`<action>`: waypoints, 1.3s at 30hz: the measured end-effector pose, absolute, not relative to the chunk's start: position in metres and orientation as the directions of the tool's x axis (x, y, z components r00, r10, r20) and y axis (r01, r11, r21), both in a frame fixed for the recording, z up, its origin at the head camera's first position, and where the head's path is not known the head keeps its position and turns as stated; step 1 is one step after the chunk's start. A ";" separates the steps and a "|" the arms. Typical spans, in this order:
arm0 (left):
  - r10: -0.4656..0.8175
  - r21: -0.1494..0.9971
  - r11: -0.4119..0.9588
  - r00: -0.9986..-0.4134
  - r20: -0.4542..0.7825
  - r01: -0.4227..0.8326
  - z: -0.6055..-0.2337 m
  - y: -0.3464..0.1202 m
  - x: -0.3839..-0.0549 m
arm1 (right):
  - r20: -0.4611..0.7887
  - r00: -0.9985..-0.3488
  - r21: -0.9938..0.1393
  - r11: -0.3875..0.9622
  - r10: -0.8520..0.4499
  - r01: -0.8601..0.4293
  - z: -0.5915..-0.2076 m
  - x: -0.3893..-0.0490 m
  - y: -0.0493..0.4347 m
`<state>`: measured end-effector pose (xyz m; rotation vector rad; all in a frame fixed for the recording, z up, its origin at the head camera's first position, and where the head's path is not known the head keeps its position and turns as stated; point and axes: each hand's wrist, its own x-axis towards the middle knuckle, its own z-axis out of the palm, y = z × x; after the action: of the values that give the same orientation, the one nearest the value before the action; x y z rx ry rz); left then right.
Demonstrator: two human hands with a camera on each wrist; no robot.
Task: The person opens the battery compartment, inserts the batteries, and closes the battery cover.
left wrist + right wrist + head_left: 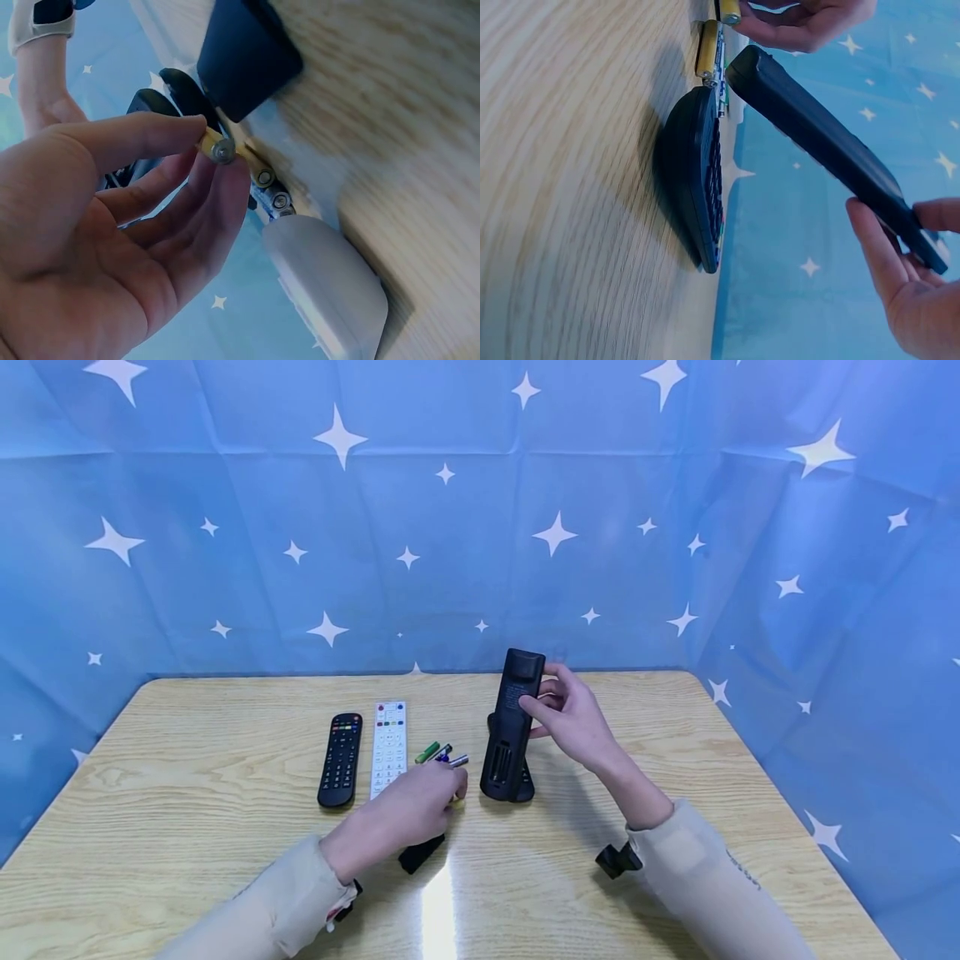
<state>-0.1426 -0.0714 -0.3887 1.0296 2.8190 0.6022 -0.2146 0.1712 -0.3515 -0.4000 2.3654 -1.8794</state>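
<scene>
My right hand (576,720) holds a black remote control (513,718) by its upper part, tilted up with its back toward me. The open battery compartment (501,762) shows near its lower end. A second black remote (697,180) lies on the table beneath it, keys up. Between thumb and fingertips, my left hand (142,202) pinches a yellow battery (219,147). More batteries lie close by on the table: a yellow one (708,49), a silver one (280,201) and a green one (427,752). In the head view, my left hand hides part of this group.
To the left lie a white remote (389,739) and another black remote (341,760). A black piece (422,853), its kind unclear, sits under my left wrist. A starred blue curtain (480,527) hangs behind the wooden table (210,827).
</scene>
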 end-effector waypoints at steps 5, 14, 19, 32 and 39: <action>0.623 0.452 0.664 -0.775 0.104 0.595 -0.385 -0.072 -0.142 | 0.091 -0.960 -0.969 0.199 -0.263 -0.147 -0.351 -0.214 0.170; 0.602 0.536 0.586 -0.770 0.214 0.608 -0.380 -0.069 -0.141 | 0.098 -0.957 -0.973 0.176 -0.274 -0.150 -0.350 -0.214 0.167; 0.560 0.560 0.578 -0.788 0.256 0.593 -0.378 -0.065 -0.139 | 0.098 -0.954 -0.972 0.179 -0.283 -0.153 -0.350 -0.213 0.166; 0.468 0.606 0.572 -0.827 0.312 0.553 -0.376 -0.058 -0.137 | 0.109 -0.951 -0.974 0.161 -0.291 -0.161 -0.351 -0.209 0.163; 0.454 0.615 0.562 -0.828 0.330 0.553 -0.375 -0.055 -0.138 | 0.126 -0.947 -0.977 0.130 -0.294 -0.171 -0.351 -0.209 0.163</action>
<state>-0.1380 -0.0552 -0.3749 0.9385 2.8928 1.2167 -0.2089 0.1627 -0.3511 -0.4725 2.2872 -1.9542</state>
